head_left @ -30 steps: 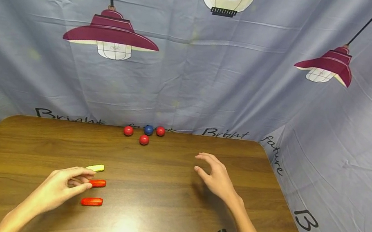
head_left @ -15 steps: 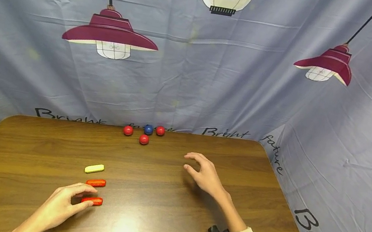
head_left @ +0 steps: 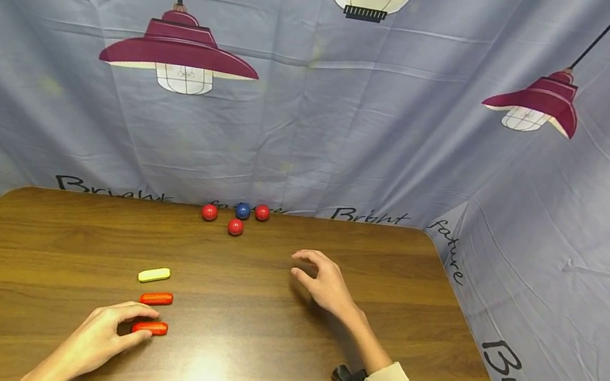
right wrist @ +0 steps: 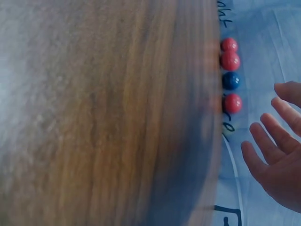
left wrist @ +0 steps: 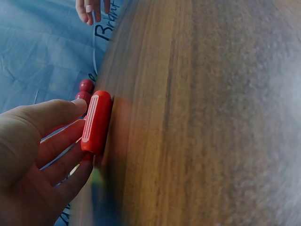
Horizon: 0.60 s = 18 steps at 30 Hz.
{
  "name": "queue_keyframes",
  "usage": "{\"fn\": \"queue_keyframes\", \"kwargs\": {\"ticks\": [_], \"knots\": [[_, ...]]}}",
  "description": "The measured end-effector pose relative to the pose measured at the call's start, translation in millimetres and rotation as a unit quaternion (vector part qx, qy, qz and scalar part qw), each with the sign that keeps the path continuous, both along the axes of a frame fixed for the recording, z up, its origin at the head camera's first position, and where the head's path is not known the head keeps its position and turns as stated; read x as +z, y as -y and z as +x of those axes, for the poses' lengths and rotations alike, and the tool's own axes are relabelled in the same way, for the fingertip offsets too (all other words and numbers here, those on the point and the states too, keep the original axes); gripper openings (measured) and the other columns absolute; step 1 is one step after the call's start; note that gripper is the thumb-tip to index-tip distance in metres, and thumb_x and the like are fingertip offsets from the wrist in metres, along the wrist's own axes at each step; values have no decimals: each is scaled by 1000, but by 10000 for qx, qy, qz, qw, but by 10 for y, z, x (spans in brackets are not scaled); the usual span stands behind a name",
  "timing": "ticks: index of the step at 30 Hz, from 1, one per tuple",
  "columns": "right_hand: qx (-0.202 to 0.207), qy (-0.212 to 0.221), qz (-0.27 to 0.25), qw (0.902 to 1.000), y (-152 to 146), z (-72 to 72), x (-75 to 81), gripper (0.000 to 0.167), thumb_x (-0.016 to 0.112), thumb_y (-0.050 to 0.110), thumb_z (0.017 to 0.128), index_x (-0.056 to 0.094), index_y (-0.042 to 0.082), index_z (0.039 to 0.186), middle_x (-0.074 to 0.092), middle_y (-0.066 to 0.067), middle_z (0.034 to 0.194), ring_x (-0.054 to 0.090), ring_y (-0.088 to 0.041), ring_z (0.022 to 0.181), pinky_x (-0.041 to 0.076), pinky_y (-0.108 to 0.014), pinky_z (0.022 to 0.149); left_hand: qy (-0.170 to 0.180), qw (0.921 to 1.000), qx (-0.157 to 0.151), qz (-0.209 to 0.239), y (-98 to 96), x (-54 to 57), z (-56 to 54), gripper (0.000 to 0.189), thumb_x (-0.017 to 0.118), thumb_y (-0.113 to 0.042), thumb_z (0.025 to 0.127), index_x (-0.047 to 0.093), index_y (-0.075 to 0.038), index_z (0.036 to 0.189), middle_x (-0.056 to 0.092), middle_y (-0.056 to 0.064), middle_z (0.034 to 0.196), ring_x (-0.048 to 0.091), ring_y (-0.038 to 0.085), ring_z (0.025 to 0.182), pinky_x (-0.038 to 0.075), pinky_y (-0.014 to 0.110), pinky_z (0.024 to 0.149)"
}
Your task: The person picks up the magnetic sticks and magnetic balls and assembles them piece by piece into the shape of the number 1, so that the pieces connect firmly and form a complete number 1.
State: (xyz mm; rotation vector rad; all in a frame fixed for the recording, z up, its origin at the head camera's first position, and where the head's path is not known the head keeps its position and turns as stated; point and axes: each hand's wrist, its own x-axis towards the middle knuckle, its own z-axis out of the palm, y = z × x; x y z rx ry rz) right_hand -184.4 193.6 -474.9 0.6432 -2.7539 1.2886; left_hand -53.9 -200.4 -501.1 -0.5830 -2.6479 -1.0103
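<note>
My left hand (head_left: 102, 332) is at the nearer of two short red ribbed plastic pieces (head_left: 158, 329), thumb at its near side and forefinger above its far side. In the left wrist view the same red piece (left wrist: 97, 122) lies beyond the parted thumb and relaxed fingers, the thumb tip overlapping its edge. Behind it lie the second red piece (head_left: 157, 298) and a similar yellow piece (head_left: 154, 275). My right hand (head_left: 325, 284) hovers over the right half of the table, fingers loosely bent and holding nothing; the right wrist view also shows this hand (right wrist: 277, 155) with its fingers apart.
Three red balls, one the front red ball (head_left: 235, 226), and a blue ball (head_left: 243, 211) sit at the back edge of the wooden table (head_left: 253, 345). A grey-blue curtain (head_left: 306, 116) with printed lamps hangs behind. A black wrist device (head_left: 348, 379) is on the right wrist.
My left hand has moved from the farther red piece toward me to the nearer one, then stayed there. My right hand has drifted left. The pieces and balls have not moved.
</note>
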Motion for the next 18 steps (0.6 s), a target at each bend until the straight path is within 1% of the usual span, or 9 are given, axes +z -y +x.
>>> {"fn": "queue_keyframes", "kwargs": {"ticks": [3, 5, 8, 12, 14, 18], "knots": [[-20, 33, -17, 10000, 33, -41, -24, 28, 73, 14, 92, 69, 6, 119, 65, -3, 123, 59, -22, 118, 49, -42, 97, 49, 10000, 60, -29, -6, -8, -2, 32, 88, -11, 73, 76, -18, 102, 72, -8, 102, 67, 12, 98, 53, 29, 80], [7, 78, -39, 10000, 55, -66, -41, 29, 73, 14, 93, 68, 4, 120, 64, -4, 123, 59, -23, 118, 50, -41, 97, 47, 10000, 73, -32, -7, -15, -3, 32, 89, -11, 73, 76, -18, 102, 72, -8, 102, 67, 12, 97, 54, 29, 79], [19, 151, -57, 9999, 96, -103, -62, 29, 73, 13, 93, 68, 4, 120, 64, -5, 123, 60, -24, 117, 50, -40, 97, 17, 10000, 55, -9, -6, -28, -8, 33, 89, -10, 72, 76, -18, 101, 72, -9, 101, 67, 11, 96, 52, 26, 79], [-16, 205, -53, 9998, 154, -165, -90, 28, 73, 14, 92, 68, 6, 119, 65, -4, 120, 62, -25, 114, 51, -40, 96, -84, 9999, -49, 79, -5, -45, -13, 33, 89, -9, 71, 76, -17, 101, 71, -9, 99, 66, 9, 93, 46, 14, 80], [-37, 196, -69, 9998, 184, -200, -103, 27, 73, 13, 92, 68, 6, 118, 66, -5, 119, 62, -25, 113, 51, -40, 96, -120, 9999, -78, 93, -6, -50, -15, 33, 89, -8, 71, 76, -16, 100, 71, -10, 98, 66, 8, 92, 44, 12, 80], [-57, 188, -132, 9997, 240, -273, -122, 27, 73, 12, 92, 68, 4, 118, 66, -7, 118, 63, -27, 112, 52, -40, 95, -167, 9998, -75, 78, -6, -61, -13, 34, 89, -7, 70, 76, -16, 100, 71, -10, 97, 66, 8, 91, 43, 12, 80]]}}
